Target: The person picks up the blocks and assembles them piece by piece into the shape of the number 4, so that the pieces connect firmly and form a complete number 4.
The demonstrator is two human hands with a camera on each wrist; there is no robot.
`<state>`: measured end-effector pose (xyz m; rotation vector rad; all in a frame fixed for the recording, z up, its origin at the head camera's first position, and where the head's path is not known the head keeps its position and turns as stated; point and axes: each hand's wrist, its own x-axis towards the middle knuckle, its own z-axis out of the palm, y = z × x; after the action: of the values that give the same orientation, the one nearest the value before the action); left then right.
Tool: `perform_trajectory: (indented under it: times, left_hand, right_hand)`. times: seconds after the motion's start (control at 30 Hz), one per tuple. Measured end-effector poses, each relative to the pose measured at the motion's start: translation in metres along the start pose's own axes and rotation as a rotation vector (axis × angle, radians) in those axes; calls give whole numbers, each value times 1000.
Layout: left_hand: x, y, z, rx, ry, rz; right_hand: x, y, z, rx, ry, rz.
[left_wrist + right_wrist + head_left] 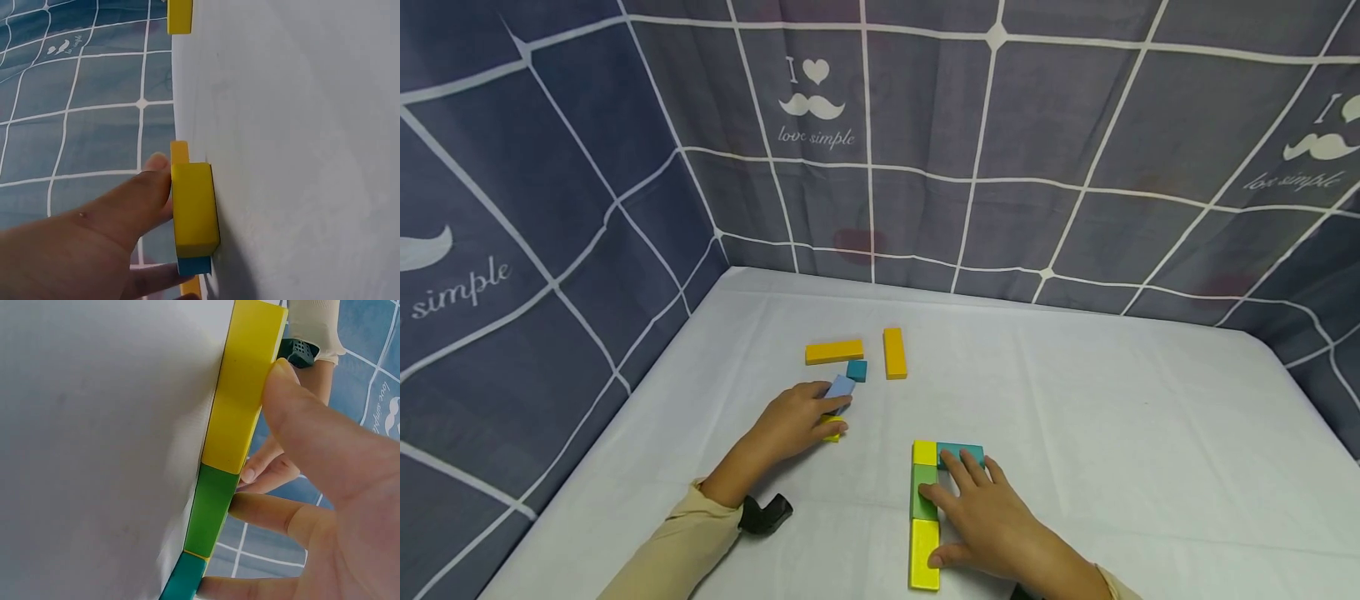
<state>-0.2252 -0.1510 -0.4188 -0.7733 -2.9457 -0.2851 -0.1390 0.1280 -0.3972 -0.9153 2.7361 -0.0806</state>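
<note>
My left hand is over a light blue block lying diagonally, one finger across it and the thumb at a yellow block mostly hidden below. In the left wrist view this yellow block is beside the thumb, with blue beneath it. Along the front runs a straight row: a short yellow block, a green block and a longer yellow block. A teal block joins its far end at a right angle. My right hand touches the row's side with spread fingers and thumb.
Two orange-yellow blocks lie farther back, one crosswise and one lengthwise. Near the light blue block sits a small teal block. A white cloth covers the table, and grey-blue checked curtains surround it.
</note>
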Motion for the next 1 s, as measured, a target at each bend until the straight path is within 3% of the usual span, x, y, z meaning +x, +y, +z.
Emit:
perform_trajectory:
  times: [0.23,0.53,0.83,0.9,1.0]
  left_hand:
    - [1,3,2,0,32,-9]
    - [1,7,0,-44,126,-12]
    - [4,10,-2,-64,39,-122]
    - [4,10,-2,-44,34,-111]
    - [2,10,-1,3,60,-47]
  right_hand:
    - [-1,1,1,4,8,-6]
    - [0,2,1,-17,15,-7]
    - [-1,1,0,-4,18,-5]
    - [-1,2,0,-5,18,-4]
    - [-1,1,2,-1,22,-5]
